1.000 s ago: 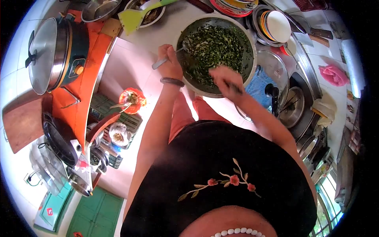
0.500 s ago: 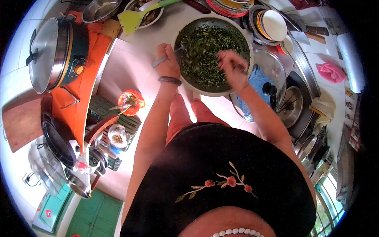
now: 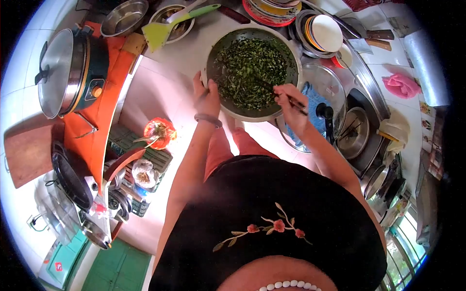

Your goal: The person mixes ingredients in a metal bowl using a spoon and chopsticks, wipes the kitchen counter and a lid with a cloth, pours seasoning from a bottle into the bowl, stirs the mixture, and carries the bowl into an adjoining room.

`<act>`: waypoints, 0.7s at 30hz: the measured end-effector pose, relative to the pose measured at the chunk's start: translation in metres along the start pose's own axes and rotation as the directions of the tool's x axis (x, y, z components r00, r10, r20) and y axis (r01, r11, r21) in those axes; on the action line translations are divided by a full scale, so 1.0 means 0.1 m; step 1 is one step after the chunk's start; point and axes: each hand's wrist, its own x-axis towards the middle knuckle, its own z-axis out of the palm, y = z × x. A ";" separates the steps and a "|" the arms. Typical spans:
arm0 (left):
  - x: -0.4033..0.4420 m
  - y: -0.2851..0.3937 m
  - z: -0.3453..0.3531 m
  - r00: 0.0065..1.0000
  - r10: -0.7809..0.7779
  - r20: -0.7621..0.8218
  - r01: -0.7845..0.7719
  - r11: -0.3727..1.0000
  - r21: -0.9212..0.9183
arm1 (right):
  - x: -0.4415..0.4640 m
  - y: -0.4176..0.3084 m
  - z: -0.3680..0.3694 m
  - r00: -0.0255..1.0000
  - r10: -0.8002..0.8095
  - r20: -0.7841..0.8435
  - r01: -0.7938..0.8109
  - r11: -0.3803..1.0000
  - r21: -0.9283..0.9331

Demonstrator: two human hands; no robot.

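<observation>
Chopsticks (image 3: pixel 299 106), dark and thin, slant across the near right part of a large bowl (image 3: pixel 247 117) of chopped greens (image 3: pixel 255 63). Taking twelve as the top of our view, their long axis runs from ten o'clock to four, the tips pointing to ten and sunk among the greens, the butts sticking out behind our knuckles toward four. Our right hand (image 3: pixel 290 99) is closed around them at the bowl's four o'clock, just by the rim.

The bowl lies between our two hands, its round mouth facing up toward us. Our left hand (image 3: pixel 208 98) is clasped on the rim at eight o'clock, well apart from the right; a grey strip shows at its palm, and we cannot tell what it belongs to.

Farther out from the bowl, we have a green spatula (image 3: pixel 159 34) at ten o'clock, lying across a small basin, and red-rimmed plates (image 3: pixel 269 18) stacked between twelve and one. Nested bowls (image 3: pixel 326 33) stand at two. At four, just beyond our right hand, a blue cloth (image 3: pixel 315 99) lies by a glass lid (image 3: pixel 335 82). Well off at nine, we see a lidded electric pot (image 3: pixel 60 72).
</observation>
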 end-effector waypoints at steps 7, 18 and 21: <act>0.21 -0.23 -0.04 0.989 -0.101 0.112 0.091 0.992 0.093 | -0.07 0.02 -0.22 0.972 -0.217 0.090 0.224 0.972 -0.073; 1.07 -0.46 -0.16 0.900 -0.124 0.419 0.208 0.965 -0.161 | -0.13 0.00 0.21 0.730 -0.167 0.663 0.638 0.514 -0.574; 1.19 -0.42 -0.11 0.886 -0.059 0.460 0.106 0.991 -0.077 | -0.03 -0.11 0.26 0.679 -0.092 0.728 0.653 0.528 -0.542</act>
